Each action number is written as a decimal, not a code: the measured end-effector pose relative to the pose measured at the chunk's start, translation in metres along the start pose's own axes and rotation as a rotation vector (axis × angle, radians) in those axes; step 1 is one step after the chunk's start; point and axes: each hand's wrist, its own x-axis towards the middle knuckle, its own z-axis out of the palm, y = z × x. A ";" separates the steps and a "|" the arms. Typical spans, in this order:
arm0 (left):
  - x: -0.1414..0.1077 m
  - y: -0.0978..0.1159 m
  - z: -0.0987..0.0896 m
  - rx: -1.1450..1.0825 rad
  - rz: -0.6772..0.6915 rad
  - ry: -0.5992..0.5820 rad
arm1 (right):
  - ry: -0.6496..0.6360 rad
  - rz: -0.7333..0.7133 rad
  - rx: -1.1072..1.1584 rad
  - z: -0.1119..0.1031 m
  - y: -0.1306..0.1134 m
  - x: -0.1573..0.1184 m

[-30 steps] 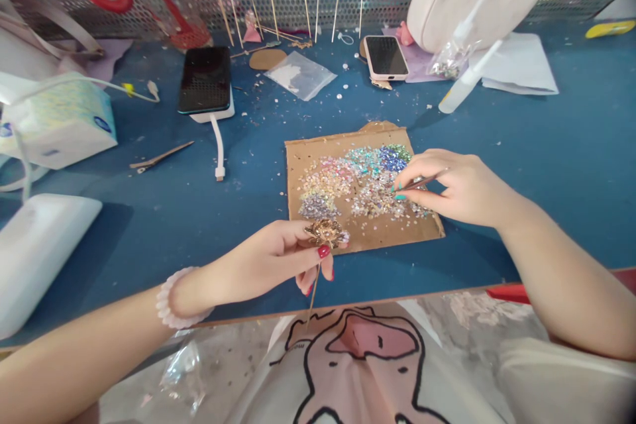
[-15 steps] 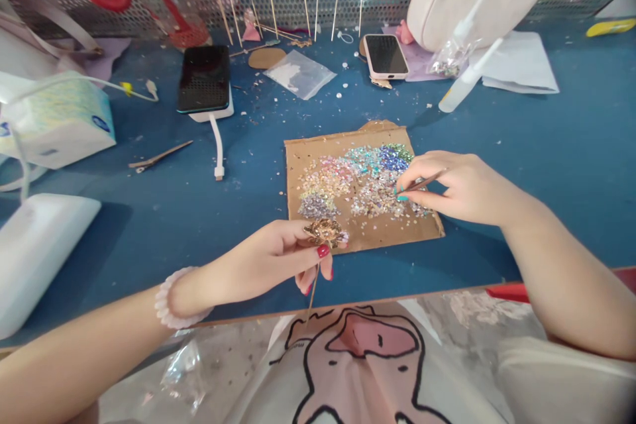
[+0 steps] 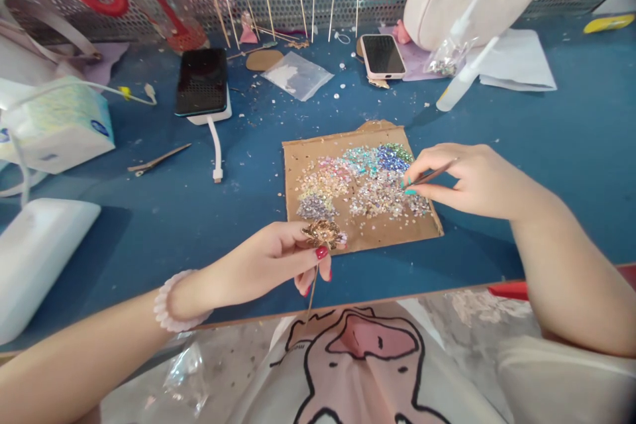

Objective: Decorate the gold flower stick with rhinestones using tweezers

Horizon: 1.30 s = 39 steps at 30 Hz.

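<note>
My left hand (image 3: 278, 253) pinches a gold metal flower (image 3: 322, 233) on a thin stem just over the near edge of a cardboard sheet (image 3: 377, 233). A pale pinkish piece shows at the flower's right side. My right hand (image 3: 462, 179) is closed around tweezers (image 3: 437, 171), their tips low over the sheet's right part. Loose rhinestones (image 3: 380, 195) lie there in patches of silver, blue, green, turquoise, pink, yellow and grey. Whether a stone sits between the tweezer tips is too small to tell.
Behind the sheet lie a clear plastic bag (image 3: 298, 75), a black phone (image 3: 201, 82) on a white block and another phone (image 3: 382, 55). A white glue bottle (image 3: 464, 79) stands at right. More tweezers (image 3: 159, 159) rest at left, near a tissue pack (image 3: 59, 122).
My right hand with the tweezers has shifted slightly right over the rhinestones. My left hand holds the flower in nearly the same place; the view has moved a little.
</note>
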 end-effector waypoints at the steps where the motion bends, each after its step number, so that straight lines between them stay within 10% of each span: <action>1: 0.000 0.000 0.000 0.000 0.000 -0.001 | -0.010 0.003 0.005 0.000 0.001 0.000; 39: -0.003 0.002 0.001 0.011 -0.015 0.011 | -0.051 -0.013 0.096 0.003 0.001 0.001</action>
